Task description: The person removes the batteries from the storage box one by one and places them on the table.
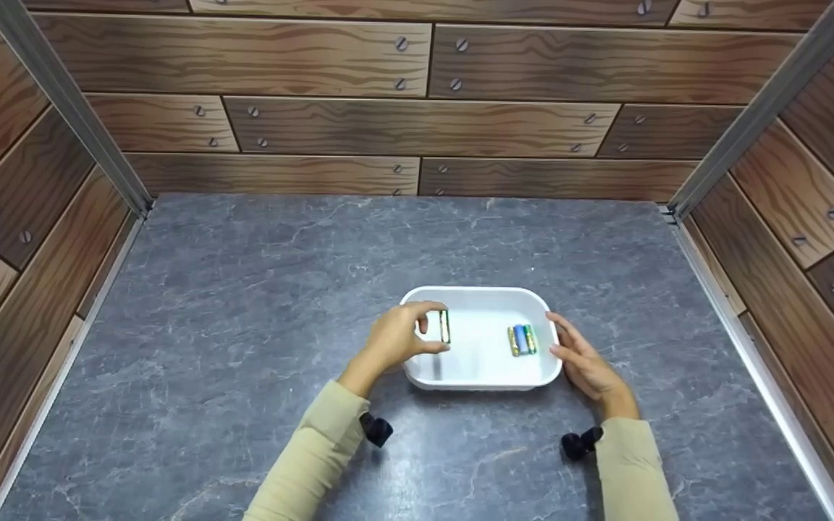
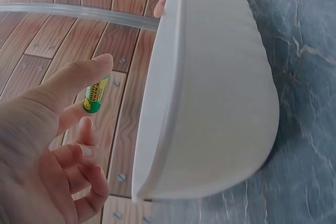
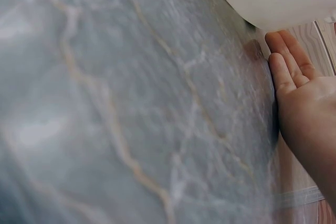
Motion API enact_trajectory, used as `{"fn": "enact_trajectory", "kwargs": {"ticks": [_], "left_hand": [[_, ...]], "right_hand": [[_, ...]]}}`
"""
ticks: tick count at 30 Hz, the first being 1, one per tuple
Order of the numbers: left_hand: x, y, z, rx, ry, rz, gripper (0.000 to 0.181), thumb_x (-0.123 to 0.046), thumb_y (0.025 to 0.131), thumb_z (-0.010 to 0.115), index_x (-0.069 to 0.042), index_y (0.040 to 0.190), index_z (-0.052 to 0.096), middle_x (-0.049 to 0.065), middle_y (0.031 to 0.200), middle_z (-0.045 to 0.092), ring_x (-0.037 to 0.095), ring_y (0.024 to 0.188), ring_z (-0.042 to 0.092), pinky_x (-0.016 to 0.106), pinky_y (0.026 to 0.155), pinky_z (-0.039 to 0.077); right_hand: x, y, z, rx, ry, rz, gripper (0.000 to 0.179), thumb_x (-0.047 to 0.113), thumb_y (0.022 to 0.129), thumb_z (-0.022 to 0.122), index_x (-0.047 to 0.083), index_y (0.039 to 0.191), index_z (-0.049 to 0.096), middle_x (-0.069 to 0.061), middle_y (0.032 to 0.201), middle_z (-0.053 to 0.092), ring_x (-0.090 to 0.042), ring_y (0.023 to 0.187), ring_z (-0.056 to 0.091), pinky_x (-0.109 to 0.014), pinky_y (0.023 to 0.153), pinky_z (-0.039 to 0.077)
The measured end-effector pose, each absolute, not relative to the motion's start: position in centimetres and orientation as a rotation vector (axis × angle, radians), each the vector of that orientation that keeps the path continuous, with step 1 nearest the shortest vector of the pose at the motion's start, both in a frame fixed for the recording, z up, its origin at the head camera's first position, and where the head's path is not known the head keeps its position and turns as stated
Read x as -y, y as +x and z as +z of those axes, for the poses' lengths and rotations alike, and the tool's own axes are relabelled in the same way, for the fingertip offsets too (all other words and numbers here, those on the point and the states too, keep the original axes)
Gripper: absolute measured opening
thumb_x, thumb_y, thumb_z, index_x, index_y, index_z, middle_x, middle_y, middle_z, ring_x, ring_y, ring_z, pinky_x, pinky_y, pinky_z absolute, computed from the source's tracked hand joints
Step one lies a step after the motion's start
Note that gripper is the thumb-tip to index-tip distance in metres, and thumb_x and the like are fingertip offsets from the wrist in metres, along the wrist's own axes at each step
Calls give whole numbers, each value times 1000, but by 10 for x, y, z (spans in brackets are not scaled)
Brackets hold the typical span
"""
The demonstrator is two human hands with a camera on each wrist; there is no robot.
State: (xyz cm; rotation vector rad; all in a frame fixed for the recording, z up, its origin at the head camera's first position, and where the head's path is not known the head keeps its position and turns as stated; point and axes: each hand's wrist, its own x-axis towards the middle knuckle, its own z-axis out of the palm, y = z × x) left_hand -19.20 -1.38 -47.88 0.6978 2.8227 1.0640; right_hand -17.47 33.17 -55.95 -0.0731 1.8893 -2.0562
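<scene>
My left hand [image 1: 397,334] pinches a green-and-gold battery [image 1: 445,327] by its ends between thumb and a finger, above the left part of a white plastic tub [image 1: 478,376]. In the left wrist view the same battery [image 2: 96,95] shows a green end and yellow label beside the tub's outer wall [image 2: 226,93]. Three batteries [image 1: 522,340], one of them blue, lie side by side in the tub near its right end. At that end my right hand [image 1: 587,362] touches the rim with extended fingers; the right wrist view shows straight fingers [image 3: 289,59] against the tub's underside edge.
The tub stands on a grey marbled tabletop [image 1: 243,304]. Wood-pattern panels [image 1: 330,123] enclose the back and both sides, with metal rails [image 1: 743,340] along the edges. A small black device [image 1: 376,429] is on the left wrist, and another [image 1: 580,443] on the right.
</scene>
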Motion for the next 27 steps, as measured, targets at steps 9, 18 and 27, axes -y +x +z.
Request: {"fn": "enact_trajectory", "kwargs": {"ticks": [9, 18, 27], "left_hand": [[36, -193, -481, -2823, 636, 1068, 56, -36, 72, 83, -19, 122, 65, 1, 76, 62, 6, 60, 39, 20, 54, 29], [54, -190, -487, -2816, 580, 1132, 55, -30, 71, 84, -17, 121, 66, 2, 78, 63, 8, 61, 41, 22, 55, 32], [69, -192, -493, -2800, 532, 1169, 58, -28, 70, 85, -15, 123, 65, 12, 79, 66, 8, 58, 43, 23, 55, 33]], "right_hand": [[-331, -175, -558, -1890, -43, -2052, 68, 3, 97, 48, 7, 153, 11, -12, 164, 1, 18, 120, 39, -7, 99, 34], [-331, -174, -559, -1882, -44, -2072, 66, 2, 96, 49, 7, 152, 15, -13, 163, 3, 17, 119, 42, -8, 98, 36], [-331, -174, -559, -1874, -54, -2074, 68, 3, 96, 49, 6, 153, 12, -13, 164, 2, 17, 120, 42, -8, 98, 36]]}}
